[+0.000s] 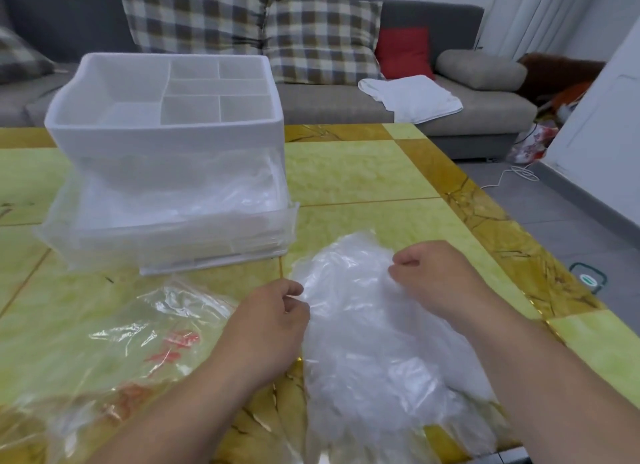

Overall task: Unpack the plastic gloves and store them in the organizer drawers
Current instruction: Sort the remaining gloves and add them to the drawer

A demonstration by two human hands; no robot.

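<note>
On the table, near the organizer, the glove stack is pinched at its side edges by left hand and right hand. Judged light, limp, slippery; a whole-stack grip at the edges is advised.

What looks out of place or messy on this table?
Nothing damaged. The organizer drawer stands pulled out, crumpled plastic inside. A red-printed bag lies rumpled at the left. The left hand and right hand pinch a loose glove pile.
</note>
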